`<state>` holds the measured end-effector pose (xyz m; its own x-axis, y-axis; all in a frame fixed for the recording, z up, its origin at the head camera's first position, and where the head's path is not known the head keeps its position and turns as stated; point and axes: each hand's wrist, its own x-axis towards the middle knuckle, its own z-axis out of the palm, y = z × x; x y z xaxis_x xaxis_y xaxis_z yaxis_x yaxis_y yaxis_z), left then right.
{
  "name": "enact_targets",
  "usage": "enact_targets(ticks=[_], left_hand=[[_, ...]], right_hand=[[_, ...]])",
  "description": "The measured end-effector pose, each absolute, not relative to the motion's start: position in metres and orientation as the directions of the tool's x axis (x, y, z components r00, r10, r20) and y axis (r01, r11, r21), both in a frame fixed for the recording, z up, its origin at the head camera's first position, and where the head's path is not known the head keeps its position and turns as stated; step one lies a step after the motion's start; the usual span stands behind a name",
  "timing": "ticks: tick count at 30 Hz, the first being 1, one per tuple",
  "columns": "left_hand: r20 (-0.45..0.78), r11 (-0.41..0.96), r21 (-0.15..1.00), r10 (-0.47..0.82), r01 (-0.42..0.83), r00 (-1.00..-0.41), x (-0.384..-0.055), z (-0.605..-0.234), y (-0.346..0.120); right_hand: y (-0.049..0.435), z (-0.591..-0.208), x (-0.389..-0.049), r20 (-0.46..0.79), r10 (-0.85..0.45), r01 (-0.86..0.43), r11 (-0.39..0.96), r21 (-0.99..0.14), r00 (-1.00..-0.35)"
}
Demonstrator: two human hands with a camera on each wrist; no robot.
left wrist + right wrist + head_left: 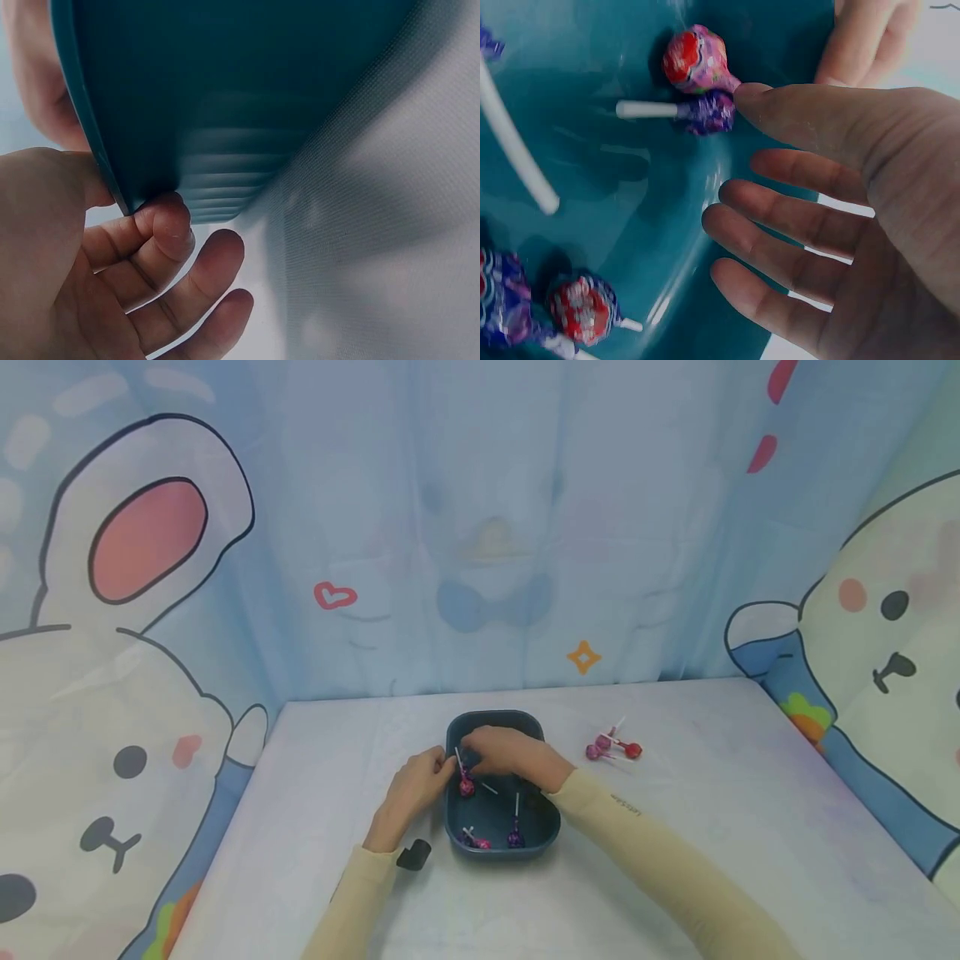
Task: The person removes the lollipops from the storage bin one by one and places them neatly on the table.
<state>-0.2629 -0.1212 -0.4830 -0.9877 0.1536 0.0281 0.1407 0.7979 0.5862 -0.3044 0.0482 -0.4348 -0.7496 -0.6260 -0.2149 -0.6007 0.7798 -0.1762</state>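
Note:
My left hand (422,785) grips the left rim of a dark teal plastic bin (501,853); in the left wrist view its thumb and index finger pinch the rim from both sides. Over the bin's far part reaches my right hand (513,753). Its fingers are spread and slightly bent in the right wrist view, with the thumb tip at the wrapper end of a pink-and-red lollipop (694,60). Just beneath lies a purple lollipop (712,112) with a white stick. A red-and-blue lollipop (583,309) rests elsewhere in the bin. Another purple lollipop (516,839) lies near the front wall.
Several red and pink lollipops (603,742) lie on the white tabletop (675,827), right of the bin. A blue cartoon curtain (360,510) hangs behind the table. A black wrist device (414,855) sits by the left cuff.

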Motion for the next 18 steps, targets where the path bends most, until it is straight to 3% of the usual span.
enact_targets(ticks=[18], left_hand=[[0.019, 0.794, 0.594, 0.149, 0.131, -0.989, -0.265, -0.484, -0.120]], right_hand=[[0.031, -0.449, -0.305, -0.258, -0.594, -0.584, 0.802, -0.125, -0.762]])
